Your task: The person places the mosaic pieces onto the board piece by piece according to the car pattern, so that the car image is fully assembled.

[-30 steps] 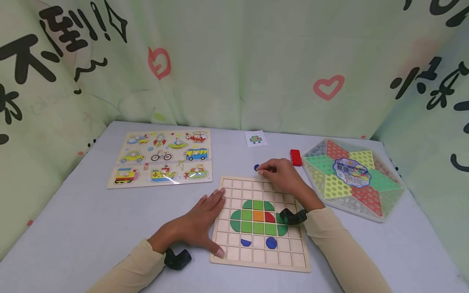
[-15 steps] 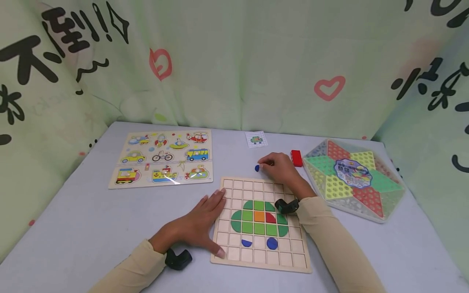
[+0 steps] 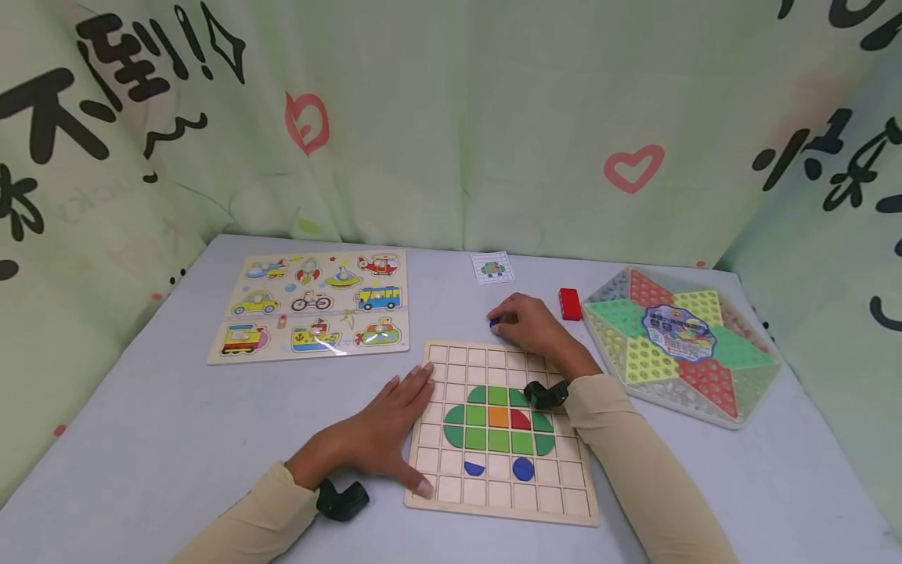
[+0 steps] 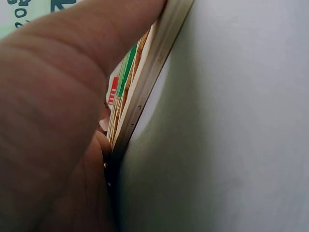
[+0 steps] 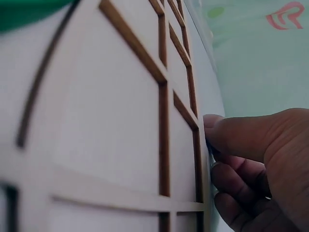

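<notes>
In the head view, a wooden grid board (image 3: 499, 501) lies on the table, bearing green, orange, red and blue flat pieces. My left hand (image 3: 384, 423) rests on its left edge with fingers spread and thumb near the lower corner. A blue disc (image 3: 523, 469) and a blue half disc (image 3: 474, 468) sit in cells below the green shape. Past the board's far edge, my right hand (image 3: 528, 321) pinches a small blue piece (image 3: 492, 322), mostly covered by the fingertips. In the right wrist view the thumb (image 5: 241, 135) and curled fingers meet just beyond the board.
A vehicle picture puzzle (image 3: 310, 305) lies at the back left. A small pattern card (image 3: 492, 268) is at the back, and a red block (image 3: 570, 304) stands right of my right hand. The hexagonal Chinese checkers box (image 3: 680, 345) lies at the right. A curtain closes off the back.
My right hand has moved slightly away from me, then a little left, its fingers closing over the blue piece on the table. The left hand and board have stayed put.
</notes>
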The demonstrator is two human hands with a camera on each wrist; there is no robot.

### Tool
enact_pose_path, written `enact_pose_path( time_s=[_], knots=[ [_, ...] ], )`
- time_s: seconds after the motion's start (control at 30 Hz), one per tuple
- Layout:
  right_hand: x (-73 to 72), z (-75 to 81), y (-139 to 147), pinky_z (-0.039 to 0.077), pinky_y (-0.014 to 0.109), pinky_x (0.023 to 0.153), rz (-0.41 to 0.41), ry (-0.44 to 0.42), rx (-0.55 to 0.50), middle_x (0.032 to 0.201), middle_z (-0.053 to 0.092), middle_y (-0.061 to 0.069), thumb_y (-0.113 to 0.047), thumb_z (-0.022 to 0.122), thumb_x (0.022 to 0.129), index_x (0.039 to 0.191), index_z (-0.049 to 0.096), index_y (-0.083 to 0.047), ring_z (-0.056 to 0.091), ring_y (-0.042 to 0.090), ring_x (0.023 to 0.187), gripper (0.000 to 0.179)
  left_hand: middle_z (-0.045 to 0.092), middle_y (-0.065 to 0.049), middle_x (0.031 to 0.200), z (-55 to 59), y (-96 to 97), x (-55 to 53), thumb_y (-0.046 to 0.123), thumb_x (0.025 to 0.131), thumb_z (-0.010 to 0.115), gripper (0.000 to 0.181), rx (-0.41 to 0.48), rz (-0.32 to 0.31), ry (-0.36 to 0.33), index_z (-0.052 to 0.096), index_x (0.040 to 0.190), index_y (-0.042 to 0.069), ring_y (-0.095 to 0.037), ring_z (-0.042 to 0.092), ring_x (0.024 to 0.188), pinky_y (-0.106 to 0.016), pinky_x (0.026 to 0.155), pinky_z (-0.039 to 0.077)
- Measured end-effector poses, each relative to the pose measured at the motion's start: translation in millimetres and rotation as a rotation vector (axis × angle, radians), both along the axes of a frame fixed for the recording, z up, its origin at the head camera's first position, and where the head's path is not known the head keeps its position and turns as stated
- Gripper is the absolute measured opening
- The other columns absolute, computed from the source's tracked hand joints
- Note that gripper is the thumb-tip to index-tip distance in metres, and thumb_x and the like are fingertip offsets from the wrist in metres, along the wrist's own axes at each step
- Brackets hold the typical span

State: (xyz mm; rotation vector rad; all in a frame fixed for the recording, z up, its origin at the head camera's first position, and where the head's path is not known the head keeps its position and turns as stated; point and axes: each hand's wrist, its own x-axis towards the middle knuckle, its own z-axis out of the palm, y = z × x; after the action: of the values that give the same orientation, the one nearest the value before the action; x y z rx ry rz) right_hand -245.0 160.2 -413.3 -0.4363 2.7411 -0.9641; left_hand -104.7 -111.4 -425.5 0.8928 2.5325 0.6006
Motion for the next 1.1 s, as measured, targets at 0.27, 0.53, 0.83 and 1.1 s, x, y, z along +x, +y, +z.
enact_pose_path(
  time_s=[0.27,0.53,0.83,1.1],
  knots=[
    [1.6,1.4,-2.6,0.048,0.038,0.086,-0.023,-0.035,0.034,0.106,0.060,0.011,-0.010,0.069,0.091,0.108,0.073,-0.005,0.053,0.026,0.097,0.018,-0.008,-0.007,0.163,0.8,-0.3,0.3,0.069,0.063,0.077,0.133,-0.001,-0.005,0.007,0.010,0.155,0.002,-0.021,-0.009,0.147,-0.046,0.116,-0.001],
    [5.2,2.9,0.5,0.048,0.037,0.082,-0.059,-0.027,0.015,0.100,0.064,0.009,-0.013,0.068,0.092,0.105,0.073,-0.006,0.053,0.027,0.096,0.016,-0.009,-0.008,0.162,1.9,-0.7,0.2,0.068,0.064,0.078,0.133,0.006,-0.010,0.017,0.009,0.155,0.001,-0.022,-0.009,0.147,-0.045,0.116,-0.001],
    [9.2,5.2,5.1,0.050,0.037,0.084,-0.043,-0.059,-0.061,0.103,0.065,0.007,-0.014,0.069,0.091,0.103,0.074,-0.010,0.055,0.026,0.096,0.014,-0.009,-0.008,0.162,1.6,-0.8,0.1,0.069,0.064,0.077,0.132,0.003,-0.015,0.018,0.010,0.155,0.001,-0.022,-0.009,0.147,-0.046,0.116,-0.001],
    [11.5,8.8,10.3,0.050,0.035,0.079,-0.022,-0.011,-0.095,0.102,0.068,0.007,-0.012,0.067,0.092,0.103,0.075,-0.008,0.057,0.025,0.092,0.015,-0.010,-0.007,0.162,0.3,-0.9,0.2,0.070,0.064,0.076,0.132,-0.001,-0.009,0.012,0.009,0.155,0.002,-0.021,-0.010,0.147,-0.045,0.116,-0.001]
  ],
)
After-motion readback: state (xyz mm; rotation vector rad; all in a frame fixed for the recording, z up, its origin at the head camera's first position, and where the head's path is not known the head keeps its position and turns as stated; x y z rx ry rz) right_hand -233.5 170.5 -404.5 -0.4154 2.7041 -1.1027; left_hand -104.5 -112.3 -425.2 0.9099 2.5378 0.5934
